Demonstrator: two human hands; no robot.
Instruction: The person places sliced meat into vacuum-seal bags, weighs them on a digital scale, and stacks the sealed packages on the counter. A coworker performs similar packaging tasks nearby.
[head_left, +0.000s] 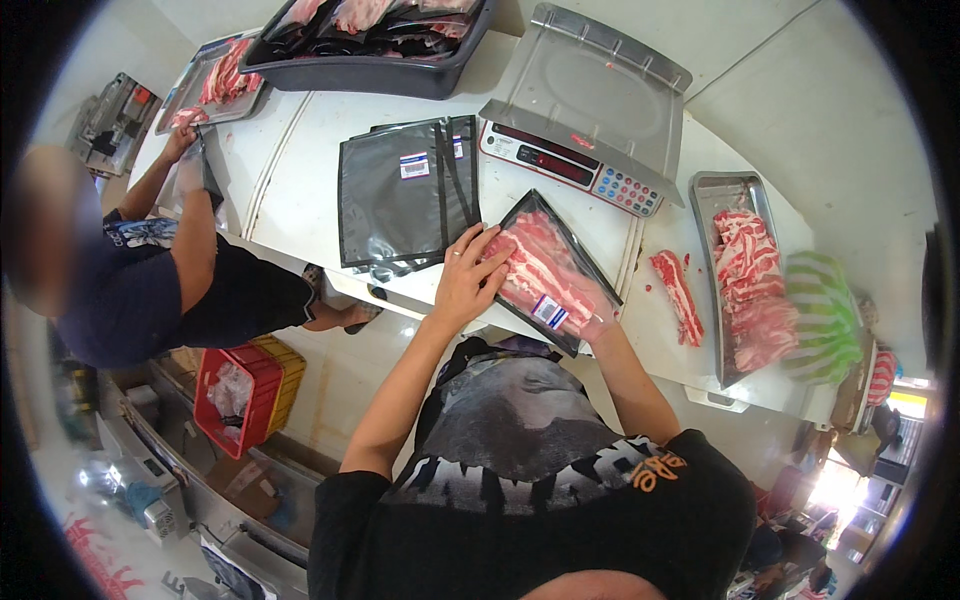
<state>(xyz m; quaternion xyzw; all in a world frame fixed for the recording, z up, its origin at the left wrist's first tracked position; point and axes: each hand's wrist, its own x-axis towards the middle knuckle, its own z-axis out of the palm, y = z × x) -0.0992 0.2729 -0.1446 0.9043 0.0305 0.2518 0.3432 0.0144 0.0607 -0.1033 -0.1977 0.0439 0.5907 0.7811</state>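
A clear-fronted, black-backed plastic bag [530, 255] lies slanted at the table's front edge, with streaky sliced meat [540, 275] inside and a small label on its front. My left hand [465, 280] rests on the bag's left side, fingers stretched over the plastic. At the bag's lower right end, my right hand [597, 326] reaches into the opening; its fingers are hidden by the plastic and meat. Several flat black bags [390, 210] lie stacked to the left. To the right, a loose strip of sliced meat [678, 298] lies on the white table [300, 190].
Behind the bag stands a digital scale [570, 160] with a wide grey pan. A metal tray [705, 190] of sliced meat sits at right beside a green-striped bag [822, 315]. A black tub [360, 80] holds packed meat. At left, a co-worker [150, 270] handles meat near another tray [245, 105].
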